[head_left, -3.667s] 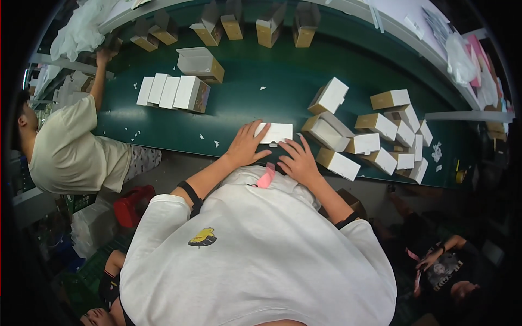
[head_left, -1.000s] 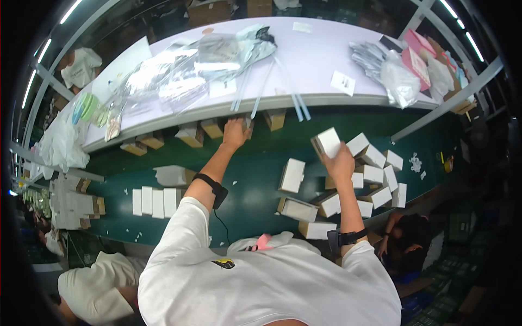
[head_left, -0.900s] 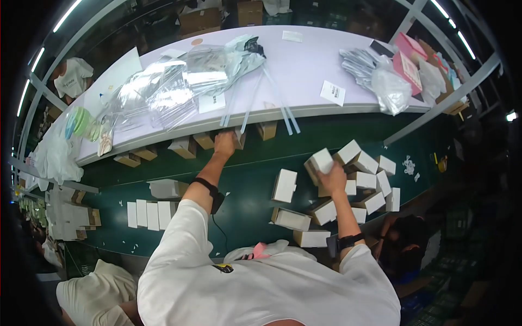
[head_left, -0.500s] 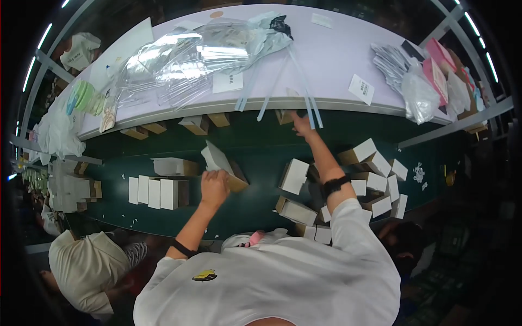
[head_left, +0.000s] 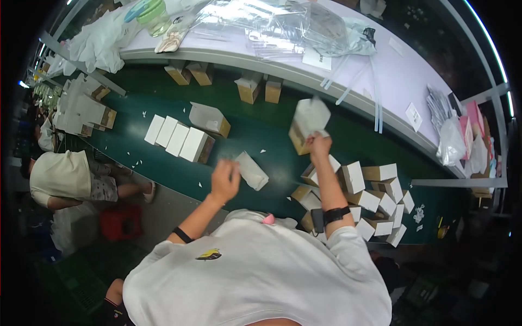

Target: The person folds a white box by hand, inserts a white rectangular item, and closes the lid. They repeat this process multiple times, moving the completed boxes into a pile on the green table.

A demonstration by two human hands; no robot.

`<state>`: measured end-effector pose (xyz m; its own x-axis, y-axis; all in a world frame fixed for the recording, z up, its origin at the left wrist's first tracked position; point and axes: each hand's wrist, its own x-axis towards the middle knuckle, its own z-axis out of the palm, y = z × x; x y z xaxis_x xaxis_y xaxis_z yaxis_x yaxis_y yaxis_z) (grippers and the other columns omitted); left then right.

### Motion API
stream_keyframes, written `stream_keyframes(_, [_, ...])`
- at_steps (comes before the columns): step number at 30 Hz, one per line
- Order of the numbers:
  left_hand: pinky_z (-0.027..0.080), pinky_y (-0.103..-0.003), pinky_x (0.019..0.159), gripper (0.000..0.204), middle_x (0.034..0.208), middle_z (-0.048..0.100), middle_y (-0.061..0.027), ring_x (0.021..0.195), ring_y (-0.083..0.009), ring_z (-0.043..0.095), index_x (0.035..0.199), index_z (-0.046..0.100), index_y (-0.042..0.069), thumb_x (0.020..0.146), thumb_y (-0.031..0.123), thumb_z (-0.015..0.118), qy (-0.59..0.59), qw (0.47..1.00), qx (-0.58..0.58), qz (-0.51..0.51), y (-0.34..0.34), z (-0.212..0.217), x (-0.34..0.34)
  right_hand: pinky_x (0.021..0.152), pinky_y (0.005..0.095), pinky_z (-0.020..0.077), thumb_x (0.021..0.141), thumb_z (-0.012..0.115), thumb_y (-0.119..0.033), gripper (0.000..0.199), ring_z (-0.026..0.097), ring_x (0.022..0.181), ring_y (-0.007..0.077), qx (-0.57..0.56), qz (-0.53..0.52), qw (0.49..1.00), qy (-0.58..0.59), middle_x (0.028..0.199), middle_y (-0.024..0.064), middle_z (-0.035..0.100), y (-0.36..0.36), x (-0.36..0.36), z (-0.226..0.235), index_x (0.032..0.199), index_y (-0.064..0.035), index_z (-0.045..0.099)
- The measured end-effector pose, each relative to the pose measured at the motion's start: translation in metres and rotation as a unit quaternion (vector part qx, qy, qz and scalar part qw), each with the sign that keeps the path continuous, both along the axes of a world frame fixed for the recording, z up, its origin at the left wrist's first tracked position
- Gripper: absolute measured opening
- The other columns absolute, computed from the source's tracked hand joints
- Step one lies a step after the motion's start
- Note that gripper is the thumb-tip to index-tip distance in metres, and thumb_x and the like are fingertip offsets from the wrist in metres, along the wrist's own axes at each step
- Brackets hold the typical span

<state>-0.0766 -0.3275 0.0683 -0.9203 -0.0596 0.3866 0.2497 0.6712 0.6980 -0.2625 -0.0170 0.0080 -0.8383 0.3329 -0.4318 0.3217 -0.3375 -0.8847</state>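
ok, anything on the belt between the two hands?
Head view: between left hand and right hand lies one white box by the left fingers, otherwise bare green belt.

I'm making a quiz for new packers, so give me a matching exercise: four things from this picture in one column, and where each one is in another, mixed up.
Things:
1. left hand
2. right hand
3. row of four white boxes
4. clear plastic bags

Places:
A. on the pale upper shelf
B. lying side by side on the green belt
C. holding a box above the belt
D. at a flat white box, low on the belt

Pairs: 1-D, 2-C, 3-B, 4-A
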Motion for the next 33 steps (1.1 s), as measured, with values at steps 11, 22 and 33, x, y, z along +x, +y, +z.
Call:
stream_keyframes(11, [0.051, -0.026, 0.061, 0.050, 0.082, 0.059, 0.0002, 0.063, -0.0084, 0.054, 0.150, 0.056, 0.012, 0.107, 0.037, 0.054, -0.500, 0.742, 0.432, -0.115, -0.038, -0.087, -0.024, 0.089, 0.0359, 0.0558, 0.109, 0.053, -0.014, 0.045, 0.067, 0.098, 0.0193, -0.111, 0.279, 0.954, -0.021, 0.114, 0.0122, 0.070, -0.101, 0.087, 0.014, 0.153, -0.0062, 0.046])
stream_keyframes(22, [0.051, -0.028, 0.060, 0.052, 0.093, 0.060, -0.0005, 0.072, -0.0087, 0.056, 0.153, 0.048, 0.011, 0.109, 0.039, 0.054, -0.444, 0.803, 0.309, -0.249, 0.005, -0.085, -0.016, 0.079, 0.0273, 0.0536, 0.106, 0.059, -0.015, 0.037, 0.063, 0.100, 0.0115, 0.100, 0.246, 0.964, -0.011, 0.124, 0.0071, 0.068, -0.054, 0.242, -0.007, 0.142, -0.0077, 0.062])
stream_keyframes(33, [0.050, -0.047, 0.104, 0.068, 0.143, 0.061, -0.0153, 0.118, -0.0352, 0.062, 0.157, 0.046, 0.015, 0.095, 0.031, 0.069, -0.054, 0.916, -0.216, -0.332, 0.003, -0.027, 0.041, 0.090, 0.0401, 0.0577, 0.093, 0.076, -0.018, 0.051, 0.064, 0.112, 0.0295, 0.441, 0.459, 0.714, 0.292, 0.152, 0.0167, 0.048, -0.016, 0.239, 0.024, 0.141, -0.0114, 0.063])
